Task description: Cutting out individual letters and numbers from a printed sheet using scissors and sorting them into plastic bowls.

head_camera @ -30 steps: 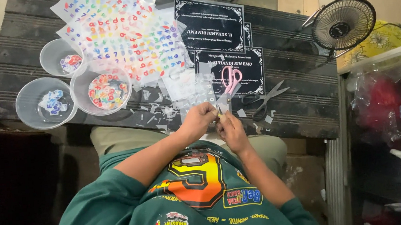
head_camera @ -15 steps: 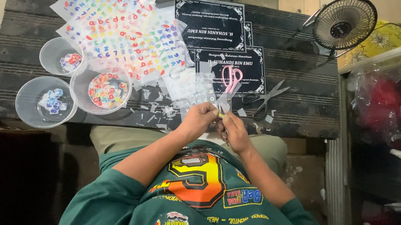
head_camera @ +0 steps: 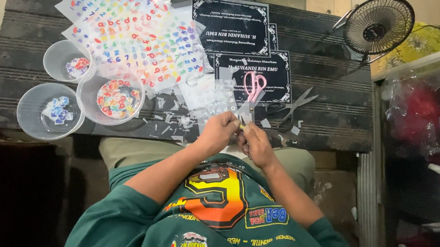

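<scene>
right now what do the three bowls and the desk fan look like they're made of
The three bowls look like clear, slightly frosted plastic: the dark table and coloured pieces show through their walls. The desk fan seems to have a dark wire grille, probably metal; its finish is hard to tell.

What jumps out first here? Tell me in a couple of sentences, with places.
The sheets of colourful letter stickers fanned over the dark wooden table's far left, with three clear plastic bowls of cut pieces beside them. At the near edge, the left hand and right hand pinch a small clear scrap together, just below pink-handled scissors. A small black fan stands far right.
</scene>
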